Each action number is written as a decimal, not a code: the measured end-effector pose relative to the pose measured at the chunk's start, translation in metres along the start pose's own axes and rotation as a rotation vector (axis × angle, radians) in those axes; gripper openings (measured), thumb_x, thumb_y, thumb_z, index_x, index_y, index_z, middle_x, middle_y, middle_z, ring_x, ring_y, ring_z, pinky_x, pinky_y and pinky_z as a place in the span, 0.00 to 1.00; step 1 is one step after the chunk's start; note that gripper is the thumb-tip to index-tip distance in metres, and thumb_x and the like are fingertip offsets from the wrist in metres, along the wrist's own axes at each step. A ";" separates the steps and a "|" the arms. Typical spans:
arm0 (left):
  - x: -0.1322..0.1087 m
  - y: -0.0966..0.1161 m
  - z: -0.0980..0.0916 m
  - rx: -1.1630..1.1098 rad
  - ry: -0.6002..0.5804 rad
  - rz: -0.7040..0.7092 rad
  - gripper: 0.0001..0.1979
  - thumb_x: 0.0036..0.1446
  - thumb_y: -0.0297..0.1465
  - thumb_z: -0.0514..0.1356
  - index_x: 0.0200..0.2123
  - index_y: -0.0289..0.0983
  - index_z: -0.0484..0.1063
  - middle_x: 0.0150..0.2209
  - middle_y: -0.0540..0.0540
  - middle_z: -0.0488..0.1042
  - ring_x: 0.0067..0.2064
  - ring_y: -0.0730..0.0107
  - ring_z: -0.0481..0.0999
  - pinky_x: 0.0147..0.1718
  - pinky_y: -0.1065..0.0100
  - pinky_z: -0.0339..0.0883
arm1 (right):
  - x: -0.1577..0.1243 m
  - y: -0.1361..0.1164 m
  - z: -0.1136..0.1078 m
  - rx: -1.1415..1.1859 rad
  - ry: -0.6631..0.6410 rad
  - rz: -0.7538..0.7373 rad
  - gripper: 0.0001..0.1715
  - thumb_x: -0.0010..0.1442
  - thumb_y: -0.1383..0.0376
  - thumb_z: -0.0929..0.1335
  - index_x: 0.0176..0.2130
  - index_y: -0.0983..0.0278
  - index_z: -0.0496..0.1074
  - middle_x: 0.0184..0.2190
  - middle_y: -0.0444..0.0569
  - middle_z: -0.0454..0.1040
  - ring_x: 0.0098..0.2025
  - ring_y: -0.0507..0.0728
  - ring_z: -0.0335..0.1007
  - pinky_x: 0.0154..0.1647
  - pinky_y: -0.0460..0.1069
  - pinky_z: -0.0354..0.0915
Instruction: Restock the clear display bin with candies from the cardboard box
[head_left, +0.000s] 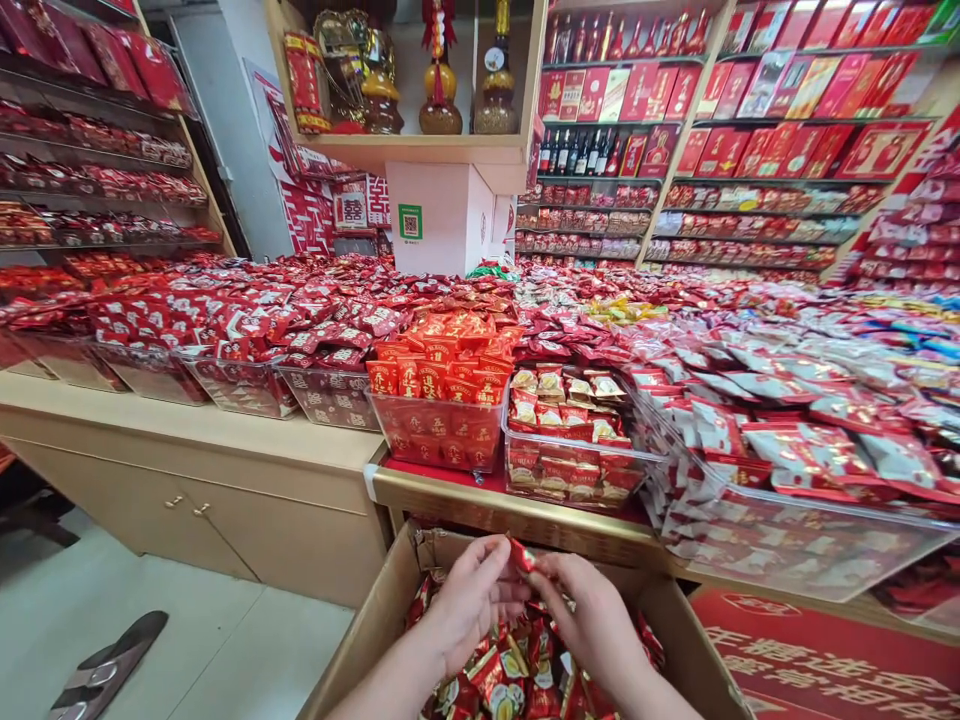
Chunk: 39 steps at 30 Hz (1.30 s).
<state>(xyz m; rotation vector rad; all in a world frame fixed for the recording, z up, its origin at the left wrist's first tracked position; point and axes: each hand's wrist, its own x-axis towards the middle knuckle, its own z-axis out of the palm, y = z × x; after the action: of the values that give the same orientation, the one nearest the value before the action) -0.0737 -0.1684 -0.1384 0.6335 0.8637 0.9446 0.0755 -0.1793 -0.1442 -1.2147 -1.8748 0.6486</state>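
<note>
Both hands are over an open cardboard box (375,610) full of red and gold wrapped candies (517,665). A small red candy packet (522,554) is held between them. My left hand (480,585) has thumb and forefinger at the packet's upper left end, its other fingers curled behind. My right hand (574,600) pinches the lower right end. Just beyond the box, a clear bin (581,470) holds rows of red and gold packets with white and yellow pictures. Beside it on the left is a clear bin (442,435) of orange-red packets.
The counter edge (517,515) runs behind the box. A large clear bin (795,530) of red and white packets juts out at the right, above a red printed carton (832,650). A low cabinet (225,500) stands left; a slipper (112,670) lies on the floor.
</note>
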 end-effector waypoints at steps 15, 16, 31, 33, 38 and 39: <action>-0.002 0.012 -0.015 -0.174 -0.101 -0.081 0.20 0.51 0.42 0.52 0.46 0.40 0.56 0.34 0.47 0.71 0.29 0.70 0.73 0.29 0.69 0.63 | 0.010 -0.028 -0.028 -0.552 0.011 -0.574 0.07 0.55 0.72 0.59 0.33 0.64 0.64 0.34 0.49 0.71 0.32 0.53 0.63 0.32 0.49 0.58; -0.001 0.012 -0.018 -0.156 -0.090 -0.080 0.20 0.52 0.43 0.51 0.45 0.39 0.58 0.33 0.46 0.71 0.28 0.72 0.72 0.27 0.71 0.62 | 0.017 -0.041 -0.044 -0.577 0.024 -0.565 0.08 0.55 0.72 0.59 0.34 0.63 0.64 0.35 0.49 0.71 0.34 0.53 0.63 0.34 0.49 0.58; -0.002 0.001 -0.022 0.228 -0.040 -0.191 0.18 0.39 0.39 0.62 0.32 0.35 0.62 0.28 0.48 0.72 0.24 0.76 0.70 0.20 0.77 0.53 | 0.165 -0.059 -0.149 -1.322 -0.380 -0.038 0.12 0.50 0.76 0.60 0.31 0.68 0.70 0.28 0.55 0.72 0.31 0.55 0.69 0.28 0.45 0.57; -0.001 0.000 -0.025 0.239 -0.038 -0.193 0.18 0.39 0.39 0.61 0.31 0.35 0.62 0.28 0.48 0.72 0.24 0.76 0.70 0.20 0.77 0.54 | 0.166 -0.052 -0.145 -1.317 -0.407 -0.050 0.13 0.51 0.76 0.59 0.31 0.68 0.71 0.29 0.56 0.72 0.33 0.56 0.69 0.30 0.45 0.58; 0.002 -0.005 -0.030 0.275 -0.055 -0.212 0.17 0.39 0.39 0.61 0.30 0.36 0.62 0.27 0.49 0.71 0.23 0.77 0.69 0.18 0.77 0.50 | 0.168 -0.037 -0.141 -1.252 -0.492 -0.039 0.11 0.46 0.77 0.62 0.28 0.69 0.72 0.28 0.56 0.73 0.33 0.58 0.70 0.28 0.46 0.60; 0.003 -0.006 -0.031 0.286 -0.061 -0.212 0.17 0.39 0.39 0.61 0.30 0.36 0.62 0.26 0.50 0.71 0.22 0.77 0.69 0.18 0.77 0.49 | 0.169 -0.036 -0.142 -1.233 -0.515 -0.011 0.10 0.43 0.76 0.64 0.27 0.68 0.72 0.28 0.55 0.73 0.32 0.57 0.70 0.27 0.46 0.60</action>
<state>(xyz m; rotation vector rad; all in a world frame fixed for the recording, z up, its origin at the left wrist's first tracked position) -0.0965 -0.1660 -0.1600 0.7939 0.9993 0.6129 0.1369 -0.0404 0.0192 -1.8570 -2.8452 -0.3776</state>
